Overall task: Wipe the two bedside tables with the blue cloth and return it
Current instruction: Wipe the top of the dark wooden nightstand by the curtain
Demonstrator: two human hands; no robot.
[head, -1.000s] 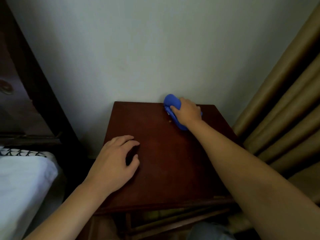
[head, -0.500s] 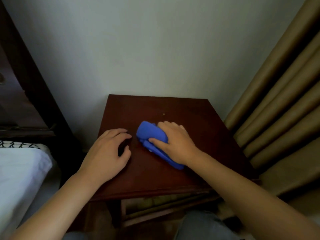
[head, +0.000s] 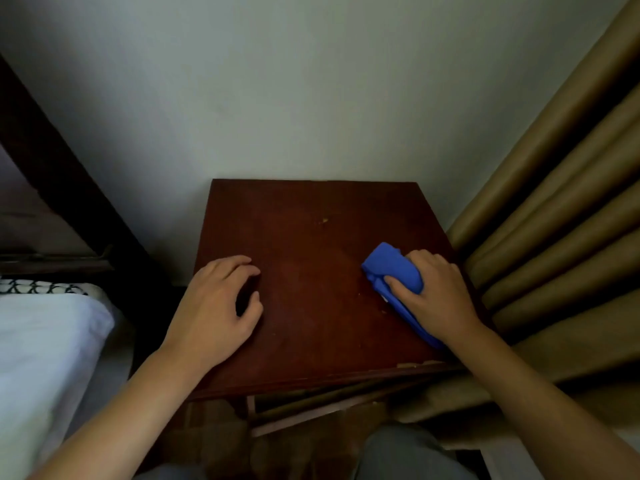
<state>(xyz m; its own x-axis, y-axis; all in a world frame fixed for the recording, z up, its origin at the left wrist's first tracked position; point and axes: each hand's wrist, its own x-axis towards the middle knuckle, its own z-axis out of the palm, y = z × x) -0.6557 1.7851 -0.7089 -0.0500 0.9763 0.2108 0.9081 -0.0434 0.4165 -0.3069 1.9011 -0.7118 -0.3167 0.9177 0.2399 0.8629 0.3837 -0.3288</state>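
Cloth (head: pixel 393 268) under right hand (head: pixel 436 299), gripped, at table (head: pixel 311 237) right edge; unwiped top lies leftward; left hand (head: pixel 214 310) loose, braced.

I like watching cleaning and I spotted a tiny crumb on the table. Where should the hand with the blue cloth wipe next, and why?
Probably up and toward the wall. The right hand holds the blue cloth near the right edge of the bedside table, and a small pale speck lies farther back. The left hand rests on the top, out of that path.
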